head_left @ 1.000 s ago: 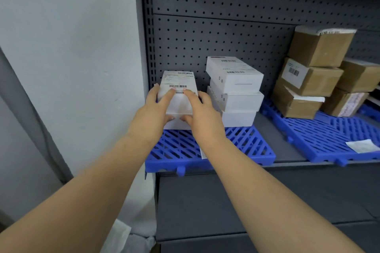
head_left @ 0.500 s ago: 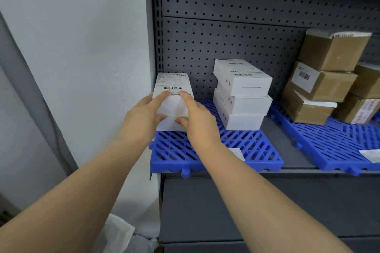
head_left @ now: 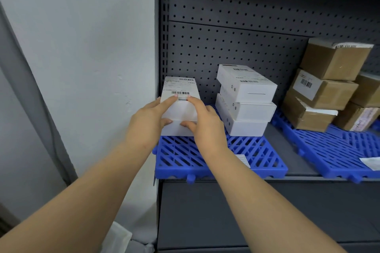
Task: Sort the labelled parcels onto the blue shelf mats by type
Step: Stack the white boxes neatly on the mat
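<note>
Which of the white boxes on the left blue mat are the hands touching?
The top box of the left pile, by the shelf's left upright; left hand and right hand hold its front. The three-box pile beside it is untouched.

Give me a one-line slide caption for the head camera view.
Both hands, left hand and right hand, hold a white labelled parcel atop another on the left blue mat.

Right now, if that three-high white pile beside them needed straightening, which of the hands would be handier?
The right hand: it lies beside the white pile, while the left hand sits by the wall.
</note>
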Action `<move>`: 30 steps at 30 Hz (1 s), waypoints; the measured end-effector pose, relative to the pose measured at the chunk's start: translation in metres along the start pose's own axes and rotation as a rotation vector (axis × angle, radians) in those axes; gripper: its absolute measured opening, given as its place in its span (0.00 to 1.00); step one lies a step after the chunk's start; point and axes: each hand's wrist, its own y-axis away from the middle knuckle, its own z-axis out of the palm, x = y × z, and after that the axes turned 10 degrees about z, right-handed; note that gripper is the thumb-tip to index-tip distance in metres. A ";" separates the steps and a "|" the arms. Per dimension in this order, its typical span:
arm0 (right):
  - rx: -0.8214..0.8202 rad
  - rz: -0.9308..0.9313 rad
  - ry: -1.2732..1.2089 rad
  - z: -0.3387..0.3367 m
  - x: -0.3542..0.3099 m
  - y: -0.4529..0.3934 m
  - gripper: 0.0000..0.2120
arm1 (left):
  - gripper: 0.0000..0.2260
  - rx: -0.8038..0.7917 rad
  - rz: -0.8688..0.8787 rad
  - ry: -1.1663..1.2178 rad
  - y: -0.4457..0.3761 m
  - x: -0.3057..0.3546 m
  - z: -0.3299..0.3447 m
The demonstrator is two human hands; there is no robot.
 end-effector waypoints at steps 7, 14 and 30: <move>-0.023 0.022 0.014 -0.008 0.000 0.001 0.28 | 0.28 0.008 -0.004 -0.014 0.000 0.009 0.004; -0.009 -0.009 0.167 -0.027 -0.003 0.007 0.33 | 0.40 -0.003 0.037 -0.293 0.007 0.034 -0.017; 0.131 -0.120 0.438 -0.118 0.079 0.005 0.24 | 0.29 0.049 0.255 -0.210 -0.026 0.120 0.041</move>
